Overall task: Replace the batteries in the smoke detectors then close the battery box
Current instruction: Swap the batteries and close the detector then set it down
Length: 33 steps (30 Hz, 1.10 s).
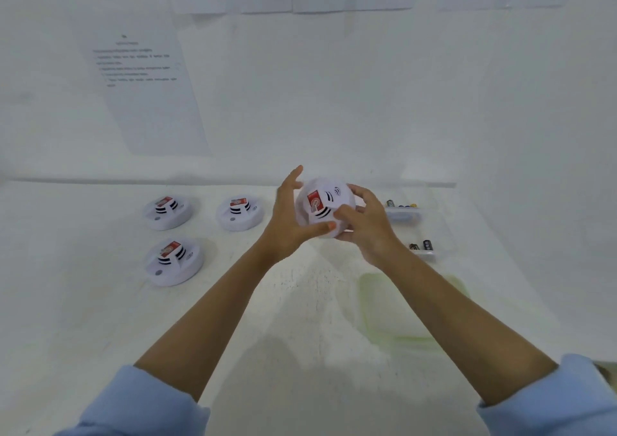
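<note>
Detector (pixel 322 202) at frame centre, above table (pixel 100 318), gripped by left hand (pixel 290 225) at its left edge and right hand (pixel 367 228) at its right, box (pixel 440 228) at centre right.

Detectors (pixel 167 213) left, box (pixel 444 228) right — lid (pixel 380 308) nearer

White smoke detector (pixel 325 207) tilted midair, three others (pixel 167 212) (pixel 238 213) (pixel 173 262) flat leftward, open battery box (pixel 444 228) right.

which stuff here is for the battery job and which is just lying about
For the job: held detector; far left detector; middle detector; near detector; battery box; batteries; green-edged lid.
Lying about: papers on the wall.
</note>
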Motion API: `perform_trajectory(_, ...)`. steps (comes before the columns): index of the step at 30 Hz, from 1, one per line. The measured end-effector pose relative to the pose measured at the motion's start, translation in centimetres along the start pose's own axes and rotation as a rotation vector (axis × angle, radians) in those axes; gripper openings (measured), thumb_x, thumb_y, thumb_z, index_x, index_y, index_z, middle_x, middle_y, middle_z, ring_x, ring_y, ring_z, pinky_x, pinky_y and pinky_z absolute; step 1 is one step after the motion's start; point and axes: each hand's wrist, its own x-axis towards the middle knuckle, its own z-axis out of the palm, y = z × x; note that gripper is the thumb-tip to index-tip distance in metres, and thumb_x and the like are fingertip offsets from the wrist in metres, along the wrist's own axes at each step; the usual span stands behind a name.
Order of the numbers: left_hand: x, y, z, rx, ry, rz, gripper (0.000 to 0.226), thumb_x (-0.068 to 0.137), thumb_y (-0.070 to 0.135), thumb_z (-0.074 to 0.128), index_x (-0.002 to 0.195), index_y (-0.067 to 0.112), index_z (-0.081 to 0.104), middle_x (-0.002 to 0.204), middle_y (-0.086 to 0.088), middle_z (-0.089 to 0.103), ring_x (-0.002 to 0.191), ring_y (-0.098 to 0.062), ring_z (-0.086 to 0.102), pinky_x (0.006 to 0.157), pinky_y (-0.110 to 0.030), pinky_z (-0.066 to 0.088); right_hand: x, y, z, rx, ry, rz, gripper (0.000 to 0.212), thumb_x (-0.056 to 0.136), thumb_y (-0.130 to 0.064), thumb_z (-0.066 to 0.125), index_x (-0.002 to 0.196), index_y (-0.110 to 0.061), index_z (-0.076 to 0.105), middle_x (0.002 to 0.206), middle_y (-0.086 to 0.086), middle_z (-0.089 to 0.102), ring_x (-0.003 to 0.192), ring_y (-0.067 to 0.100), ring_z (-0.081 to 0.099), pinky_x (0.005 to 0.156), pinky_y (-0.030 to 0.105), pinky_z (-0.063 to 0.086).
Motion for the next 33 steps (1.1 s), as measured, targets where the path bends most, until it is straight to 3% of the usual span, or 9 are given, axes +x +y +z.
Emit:
perform_trajectory(3, -1.9, -2.0, -2.6, -0.273, -0.106, -0.276, 0.090, 0.073, 0.017, 0.077, 0.138, 0.040, 0.019, 0.139, -0.002, 0.038, 0.114, -0.015, 0.055, 0.084, -0.036, 0.055, -0.1, 1.3, 1.9, 0.120, -0.046, 0.092, 0.047, 0.085, 0.001, 0.050, 0.120, -0.028, 0.041, 0.109, 0.008, 0.057, 0.091, 0.024, 0.062, 0.072, 0.038, 0.055)
perform_trajectory(6, -3.2, -4.0, -5.0, -0.440, -0.183, -0.390, 0.066, 0.078, 0.007, 0.069, 0.128, 0.037, 0.036, 0.136, -0.011, 0.044, 0.109, -0.024, 0.059, 0.078, -0.034, 0.057, -0.6, 3.2, 4.3, 0.110, -0.059, 0.120, 0.045, 0.085, 0.002, 0.049, 0.119, -0.027, 0.044, 0.121, 0.007, 0.054, 0.101, 0.026, 0.059, 0.073, 0.037, 0.055)
perform_trajectory(8, -3.8, -5.1, -6.2, -0.486, -0.184, -0.409, 0.062, 0.079, 0.001, 0.067, 0.123, 0.037, 0.042, 0.135, -0.012, 0.044, 0.107, -0.025, 0.060, 0.079, -0.035, 0.057, -0.6, 4.3, 5.6, 0.079, -0.049, 0.133, 0.048, 0.083, 0.004, 0.051, 0.121, -0.024, 0.042, 0.121, 0.008, 0.053, 0.094, 0.021, 0.060, 0.072, 0.034, 0.054)
perform_trajectory(11, -4.6, -6.4, -7.5, -0.460, -0.203, -0.392, 0.063, 0.079, -0.003, 0.066, 0.121, 0.038, 0.043, 0.134, -0.007, 0.045, 0.104, -0.019, 0.061, 0.077, -0.033, 0.058, -0.5, 5.9, 6.9, -0.046, -0.013, 0.115, 0.055, 0.077, 0.008, 0.058, 0.118, -0.024, 0.041, 0.115, 0.013, 0.055, 0.083, 0.019, 0.060, 0.068, 0.032, 0.053)
perform_trajectory(14, -5.0, -7.2, -8.3, -0.405, -0.224, -0.362, 0.065, 0.080, -0.004, 0.065, 0.127, 0.034, 0.040, 0.134, -0.001, 0.044, 0.103, -0.020, 0.061, 0.076, -0.031, 0.058, -0.6, 7.5, 7.8, -0.138, 0.039, 0.073, 0.061, 0.072, 0.006, 0.066, 0.117, -0.026, 0.040, 0.118, 0.014, 0.055, 0.099, 0.023, 0.055, 0.079, 0.036, 0.051)
perform_trajectory(18, -5.0, -7.8, -8.8, -0.337, -0.238, -0.309, 0.068, 0.081, -0.005, 0.064, 0.133, 0.029, 0.038, 0.132, 0.003, 0.044, 0.111, -0.026, 0.056, 0.072, -0.024, 0.057, -1.0, 9.3, 8.6, -0.171, 0.027, 0.007, 0.076, 0.062, -0.010, 0.076, 0.127, -0.019, 0.039, 0.126, 0.008, 0.053, 0.111, 0.023, 0.054, 0.082, 0.030, 0.052)
perform_trajectory(22, -4.6, -8.1, -8.7, -0.290, -0.247, -0.262, 0.070, 0.081, -0.009, 0.062, 0.140, 0.020, 0.035, 0.131, -0.001, 0.046, 0.107, -0.024, 0.056, 0.068, -0.020, 0.057, -0.8, 10.2, 8.3, -0.179, 0.039, -0.041, 0.069, 0.075, 0.003, 0.070, 0.129, -0.018, 0.033, 0.133, 0.016, 0.048, 0.118, 0.027, 0.052, 0.077, 0.021, 0.054)
perform_trajectory(30, -4.1, -8.9, -8.9, -0.187, -0.259, -0.190, 0.072, 0.079, -0.008, 0.064, 0.140, 0.018, 0.038, 0.131, 0.006, 0.044, 0.118, -0.023, 0.052, 0.084, -0.029, 0.055, -0.9, 11.1, 8.2, -0.306, 0.037, -0.088, 0.073, 0.074, 0.001, 0.072, 0.129, -0.017, 0.027, 0.135, 0.013, 0.043, 0.122, 0.025, 0.048, 0.088, 0.024, 0.050)
perform_trajectory(33, -4.1, -8.9, -8.7, -0.181, -0.259, -0.188, 0.071, 0.079, -0.008, 0.063, 0.141, 0.018, 0.037, 0.130, 0.006, 0.044, 0.116, -0.020, 0.052, 0.082, -0.026, 0.055, -1.1, 11.0, 8.2, -0.338, 0.029, -0.100, 0.074, 0.075, 0.000, 0.071, 0.132, -0.014, 0.025, 0.133, 0.009, 0.042, 0.117, 0.020, 0.048, 0.082, 0.014, 0.051)
